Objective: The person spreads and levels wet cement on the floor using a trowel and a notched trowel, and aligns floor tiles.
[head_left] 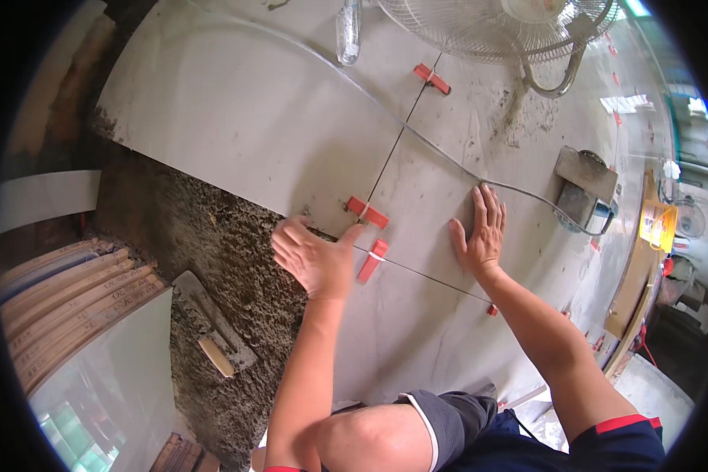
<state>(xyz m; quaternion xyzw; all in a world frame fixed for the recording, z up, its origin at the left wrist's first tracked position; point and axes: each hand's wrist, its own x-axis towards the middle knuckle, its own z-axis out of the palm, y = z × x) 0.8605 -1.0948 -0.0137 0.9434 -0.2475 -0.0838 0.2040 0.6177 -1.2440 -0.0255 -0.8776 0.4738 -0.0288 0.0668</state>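
Stacked boards: at the left of the frame, a pile of thin, brown-edged boards (75, 311); its far end fades into the dark lens rim.
Trowel: lower left, a flat grey metal blade with a pale handle (216, 358), lying on the rough, crumbly, dark mortar (236, 236).
Left hand: just left of centre, the left hand (316, 256) hangs at the tile edge, slightly blurred, fingers half curled and thumb stretched well apart. I see nothing in its grip; the thumb tip is just beside a red clip (367, 212), and whether they touch I cannot tell.
Tiles: smooth, pale grey slabs (228, 118) spread across the middle, thin dark joints between them; the person's knee and arms hide part of the lower one.
Second clip: a red wedge (372, 261) with a white strap, across the lower joint.
Right hand: right of centre, the right hand (483, 236) lies palm down, fingers nearly together, thumb apart, holding nothing, fingertips at a grey cable (440, 152).
Fan: upper right, a round wire cage (480, 31), cut off above.
Bucket: far right, yellow plastic (658, 226), partly obscured.
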